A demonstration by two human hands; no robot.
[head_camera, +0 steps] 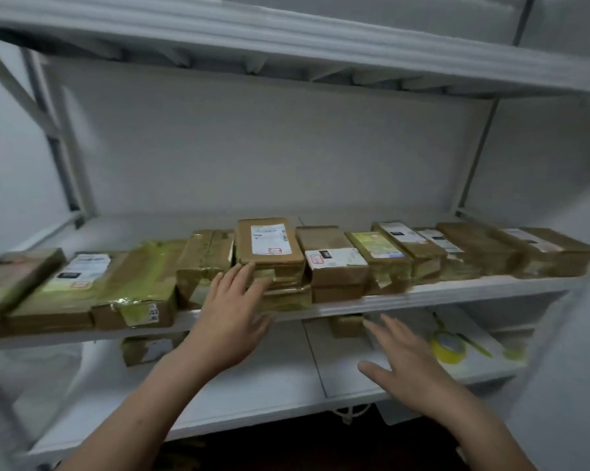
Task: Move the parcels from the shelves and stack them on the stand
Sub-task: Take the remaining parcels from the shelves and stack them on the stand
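Observation:
Several brown taped parcels lie in a row along the middle white shelf. A small stack of them stands at the centre, topped by a labelled parcel. My left hand reaches up with spread fingers, its fingertips touching the front left of that stack. Lower down, my right hand hovers with straight fingers in front of the lower shelf, holding nothing. To the right of the stack sits another labelled parcel. The stand is out of view.
On the lower shelf lie two more parcels, a roll of yellow tape and a pen-like tool. An upper shelf hangs overhead. Grey shelf uprights stand at the left and right.

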